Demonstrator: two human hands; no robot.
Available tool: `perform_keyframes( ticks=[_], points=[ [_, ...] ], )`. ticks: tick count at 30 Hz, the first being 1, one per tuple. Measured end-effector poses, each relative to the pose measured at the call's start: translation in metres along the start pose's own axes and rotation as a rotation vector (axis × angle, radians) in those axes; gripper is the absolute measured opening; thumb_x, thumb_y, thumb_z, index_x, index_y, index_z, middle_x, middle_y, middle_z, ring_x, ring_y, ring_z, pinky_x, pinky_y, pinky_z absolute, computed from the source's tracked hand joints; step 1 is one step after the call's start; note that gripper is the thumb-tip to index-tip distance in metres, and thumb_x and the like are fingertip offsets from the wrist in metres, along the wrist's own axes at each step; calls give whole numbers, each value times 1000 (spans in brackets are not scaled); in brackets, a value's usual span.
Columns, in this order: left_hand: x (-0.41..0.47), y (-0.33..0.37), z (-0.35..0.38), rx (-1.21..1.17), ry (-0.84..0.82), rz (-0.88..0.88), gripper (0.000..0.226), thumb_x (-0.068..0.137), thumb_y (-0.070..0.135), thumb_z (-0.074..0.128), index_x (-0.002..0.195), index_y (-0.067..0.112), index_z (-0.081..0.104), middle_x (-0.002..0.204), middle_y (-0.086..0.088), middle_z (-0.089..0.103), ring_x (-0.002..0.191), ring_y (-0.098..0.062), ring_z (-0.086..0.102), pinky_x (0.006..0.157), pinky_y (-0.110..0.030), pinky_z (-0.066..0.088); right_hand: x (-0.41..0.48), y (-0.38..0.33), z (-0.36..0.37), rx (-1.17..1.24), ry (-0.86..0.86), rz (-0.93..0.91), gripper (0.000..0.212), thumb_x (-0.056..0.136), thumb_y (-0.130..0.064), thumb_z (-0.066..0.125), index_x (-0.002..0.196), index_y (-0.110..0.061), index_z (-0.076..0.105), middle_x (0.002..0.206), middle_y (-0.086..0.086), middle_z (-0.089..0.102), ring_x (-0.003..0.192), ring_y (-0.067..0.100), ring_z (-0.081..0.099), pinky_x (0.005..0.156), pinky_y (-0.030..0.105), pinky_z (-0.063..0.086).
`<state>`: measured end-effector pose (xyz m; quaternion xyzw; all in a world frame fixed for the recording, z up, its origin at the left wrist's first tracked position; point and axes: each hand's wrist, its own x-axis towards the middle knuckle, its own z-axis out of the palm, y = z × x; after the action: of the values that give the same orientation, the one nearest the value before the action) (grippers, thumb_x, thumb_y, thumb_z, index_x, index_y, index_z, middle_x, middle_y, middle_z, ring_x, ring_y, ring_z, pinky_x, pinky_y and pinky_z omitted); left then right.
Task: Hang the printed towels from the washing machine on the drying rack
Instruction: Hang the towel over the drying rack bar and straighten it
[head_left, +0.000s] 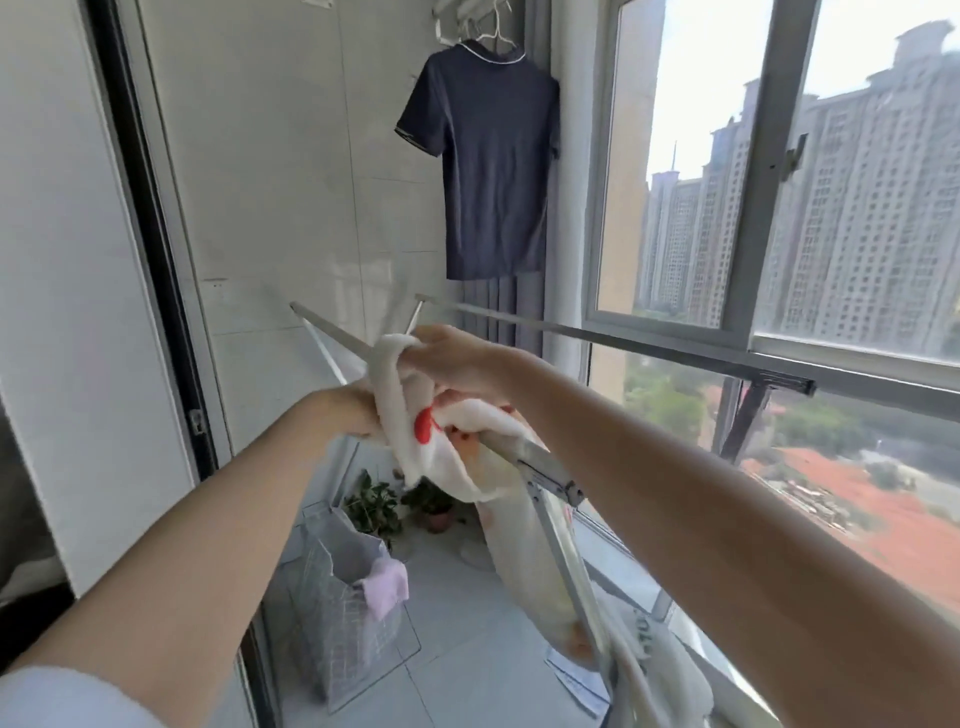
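A white towel with a red and orange print (441, 441) is bunched over the near rail of the metal drying rack (332, 327). My left hand (348, 410) grips the towel from the left side, partly hidden by the cloth. My right hand (457, 358) holds the towel's top edge on the rail from above. Another pale printed towel (535, 561) hangs below the same rail, nearer to me.
A navy polo shirt (493, 166) hangs on a hanger at the back. A wire laundry basket (337, 623) with a pink cloth (387, 582) stands on the floor at the left. Potted plants (374, 504) sit beyond it. The rack's far rail (623, 343) runs along the window.
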<state>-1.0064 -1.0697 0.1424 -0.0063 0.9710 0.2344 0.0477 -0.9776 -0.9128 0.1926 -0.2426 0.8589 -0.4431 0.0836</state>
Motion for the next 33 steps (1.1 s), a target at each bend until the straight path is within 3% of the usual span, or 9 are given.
perform_keyframes(
  ticks=[3,5,12,16,20,24,26,30,33],
  points=[
    [-12,-21,34,131,-176,-39,12,92,5,49,84,13,45,84,-6,41,82,-18,35,66,-23,32,-8,26,31,-233,-103,103,33,92,-27,46,116,-8,58,101,15,69,88,26,69,78,36,60],
    [-22,-33,54,184,-267,-110,17,94,6,52,79,14,48,81,-5,50,78,-19,45,70,-21,42,-16,44,57,-339,-159,171,39,89,-23,43,120,-4,57,82,11,65,68,21,63,65,28,53],
    [-50,-79,117,133,-433,-136,27,86,20,61,112,15,59,111,-11,67,82,-16,57,83,-31,51,-34,93,111,-225,-287,336,36,97,-22,34,124,-4,50,90,13,58,60,21,57,49,25,47],
    [-59,-83,119,-9,-426,-225,44,89,11,58,130,20,46,112,-10,67,74,-14,63,61,-24,44,-36,108,120,-402,-352,298,37,96,-19,39,130,-8,48,103,13,59,73,20,61,51,24,49],
    [-49,-78,113,51,-378,-169,43,82,7,56,124,12,51,133,-14,52,112,-28,56,89,-34,46,-33,109,117,-515,-375,260,52,91,-8,49,142,-14,41,116,14,54,89,25,56,59,24,46],
    [-21,-69,93,-176,-170,-77,37,84,4,50,117,13,61,119,-10,64,105,-24,59,85,-27,51,-17,96,108,-554,-480,361,51,91,0,49,141,-5,43,104,21,61,85,27,64,64,23,57],
    [2,-60,78,-276,8,0,30,88,6,50,114,12,64,113,-9,64,104,-21,56,84,-27,47,-1,80,98,-431,-369,383,37,96,-6,48,132,5,51,110,23,67,91,29,71,58,22,57],
    [57,-41,52,-379,244,105,22,92,19,45,103,13,63,101,-6,58,99,-24,55,84,-33,43,46,43,44,-456,207,205,25,93,-15,53,106,-1,69,87,7,73,63,16,68,45,18,52],
    [95,-29,41,-395,252,178,17,94,22,42,88,19,58,98,-4,56,95,-23,54,78,-30,39,63,37,9,-710,380,320,36,92,-21,51,122,-4,62,117,11,66,98,27,66,78,30,55]
  ],
)
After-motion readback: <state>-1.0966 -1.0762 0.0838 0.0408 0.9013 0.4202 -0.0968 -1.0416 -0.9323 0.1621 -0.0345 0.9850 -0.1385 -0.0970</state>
